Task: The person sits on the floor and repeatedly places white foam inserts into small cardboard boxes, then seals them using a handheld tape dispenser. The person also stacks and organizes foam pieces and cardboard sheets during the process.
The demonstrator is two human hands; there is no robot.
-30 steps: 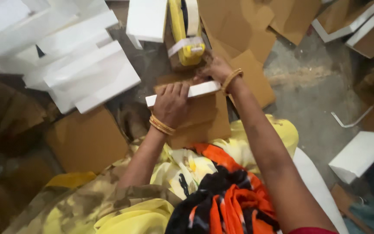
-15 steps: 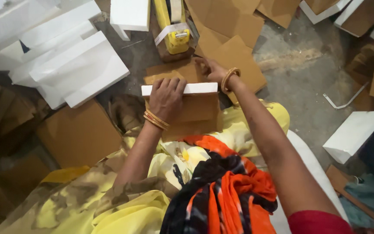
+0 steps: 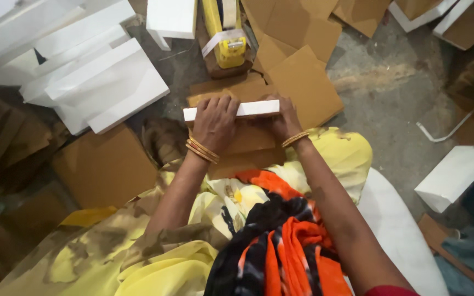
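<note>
While you sit on the floor with your knees drawn up under yellow cloth, the things about you run like this from left to right. Far left lies a pile of brown cardboard sheets, dim and partly in shadow, and above it a heap of white boxes leaning on one another. Your left hand comes next, gold bangles at the wrist, palm down and fingers curled over the left half of a long white strip; its grip is closed on that strip. The strip lies crosswise on a stack of brown cardboard pieces set just in front of your knees. Your right hand presses the strip's right end, thumb side tucked under, so its grip is also holding the strip.

Straight beyond the strip, near the top edge, a yellow tape dispenser stands on a dark block, with a white box just beside it on the left. More brown card squares fan out to the right of the dispenser, one touching your stack. Further right the bare floor carries a bent white strip, and a white box sits near your right knee. An orange and black scarf hangs over your lap.
</note>
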